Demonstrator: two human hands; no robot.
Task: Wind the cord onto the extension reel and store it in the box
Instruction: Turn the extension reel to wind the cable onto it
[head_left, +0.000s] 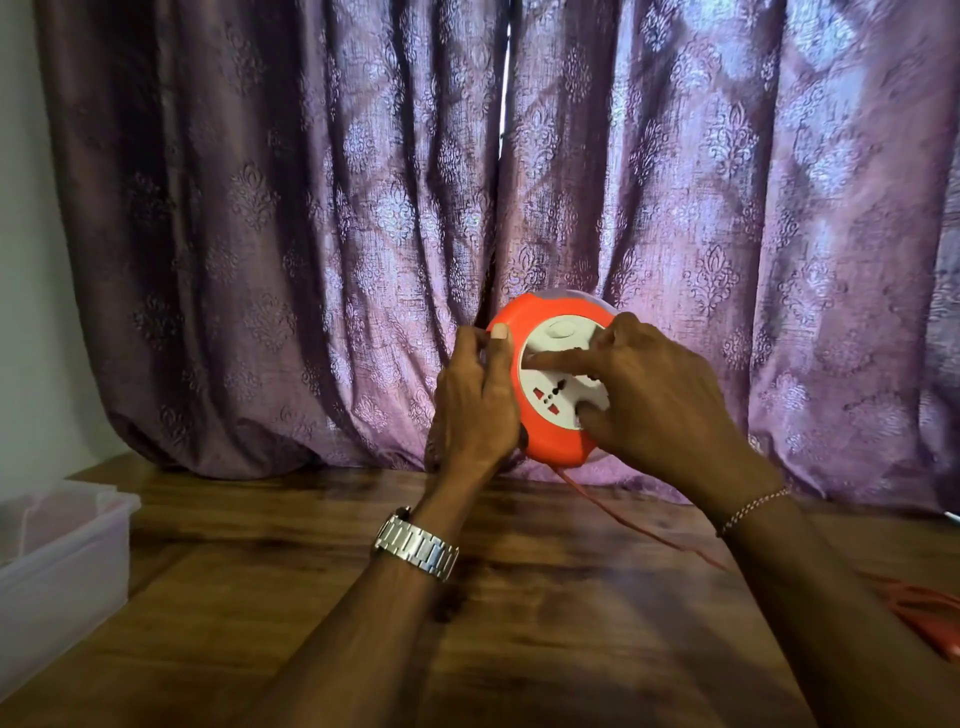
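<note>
I hold a round orange extension reel (540, 436) with a white socket face up above the table, in front of the curtain. My left hand (475, 410) grips its left rim, thumb on the orange edge. My right hand (654, 405) lies on the white face, the forefinger stretched across it and the thumb pressed near the lower sockets. An orange cord (644, 525) runs from the reel's underside down to the right, where loose loops (919, 613) lie on the table. A translucent plastic box (62, 561) stands at the left edge.
A wooden table (311, 597) fills the lower view. A purple patterned curtain (363, 234) hangs right behind the reel and reaches the tabletop. A pale wall shows at the far left.
</note>
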